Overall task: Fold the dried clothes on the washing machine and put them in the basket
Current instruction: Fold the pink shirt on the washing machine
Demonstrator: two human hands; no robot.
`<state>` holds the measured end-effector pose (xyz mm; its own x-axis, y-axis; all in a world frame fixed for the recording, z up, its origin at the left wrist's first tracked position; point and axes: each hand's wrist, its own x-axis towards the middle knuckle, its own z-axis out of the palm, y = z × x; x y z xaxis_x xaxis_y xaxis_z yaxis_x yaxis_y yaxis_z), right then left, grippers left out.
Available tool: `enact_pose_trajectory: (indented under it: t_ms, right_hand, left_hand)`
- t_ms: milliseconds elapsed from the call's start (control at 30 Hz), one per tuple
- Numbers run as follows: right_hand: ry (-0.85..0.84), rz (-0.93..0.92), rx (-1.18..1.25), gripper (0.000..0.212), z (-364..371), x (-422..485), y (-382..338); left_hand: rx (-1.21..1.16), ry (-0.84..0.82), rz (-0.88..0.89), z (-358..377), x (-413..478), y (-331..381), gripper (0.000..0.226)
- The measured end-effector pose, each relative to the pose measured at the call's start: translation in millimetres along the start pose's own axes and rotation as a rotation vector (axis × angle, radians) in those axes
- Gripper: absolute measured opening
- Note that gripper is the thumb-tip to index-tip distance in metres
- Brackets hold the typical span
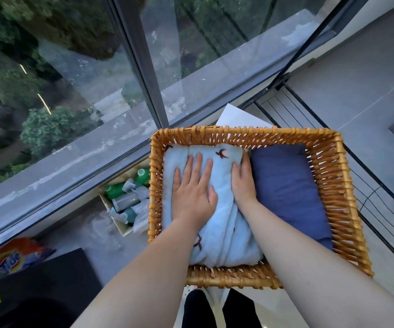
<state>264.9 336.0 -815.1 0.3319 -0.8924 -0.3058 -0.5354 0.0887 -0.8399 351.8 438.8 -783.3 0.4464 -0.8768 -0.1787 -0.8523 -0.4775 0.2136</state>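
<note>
The folded pale blue garment (226, 237) lies in the left half of the basket (328, 176), touching a folded navy cloth (286, 185). The left hand (193, 192) rests flat and spread on top, likely pressing the folds down. The right hand (243, 183), fingers straight, pushes along the garment's right edge, seemingly tucking it in.

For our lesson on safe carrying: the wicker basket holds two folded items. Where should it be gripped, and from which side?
Take the wicker basket by the rim at left and right walls, one hand each, from outside. It is wide, shows no handles, and the blue towel and navy cloth lie side by side, so opposite grips should keep it level.
</note>
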Motion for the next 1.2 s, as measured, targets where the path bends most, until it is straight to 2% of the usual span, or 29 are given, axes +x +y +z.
enact_pose_trajectory:
  t_ms: [167, 233, 333, 400, 500, 633, 800, 900, 1000, 1200]
  right_hand:
    - [0.003, -0.023, -0.369, 0.051, -7.7, -5.5, -8.6]
    - [-0.015, -0.052, -0.460, 0.046, -19.3, -13.0, -17.7]
    - [-0.140, -0.128, -0.594, 0.047, -44.6, -34.0, -29.7]
    - [-0.234, -0.205, -0.792, 0.054, -64.2, -49.3, -35.7]
    - [-0.242, -0.249, -0.955, 0.057, -95.2, -73.7, -49.2]
    - [-0.164, -0.189, -1.036, 0.061, -146.3, -112.5, -69.6]
    - [-0.055, -0.135, -1.073, 0.060, -205.5, -150.0, -91.8]
    - [0.030, -0.118, -1.059, 0.052, -246.7, -171.1, -114.7]
    - [0.099, -0.040, -1.000, 0.056, -295.5, -197.1, -132.5]
    - [0.177, -0.030, -1.016, 0.059, -393.4, -240.9, -149.4]
  left_hand:
    - [-0.006, -0.088, 0.006, -8.0, -0.1, 1.8, 0.073]
    - [-0.034, -0.107, 0.011, -17.2, -2.2, 4.0, 0.068]
    - [-0.059, -0.157, 0.024, -38.1, -8.8, 9.1, 0.056]
    - [-0.048, -0.176, 0.039, -54.0, -15.0, 13.9, 0.054]
    - [0.011, -0.180, 0.147, -80.5, -22.0, 28.2, 0.055]
    - [0.118, -0.165, 0.295, -117.7, -36.6, 67.3, 0.055]
    - [0.145, -0.172, 0.371, -151.3, -61.5, 121.7, 0.056]
    - [0.187, -0.100, 0.449, -177.4, -68.3, 155.5, 0.056]
    - [0.194, -0.052, 0.529, -208.9, -78.7, 195.5, 0.055]
    - [0.267, 0.009, 0.689, -271.1, -111.1, 286.7, 0.060]
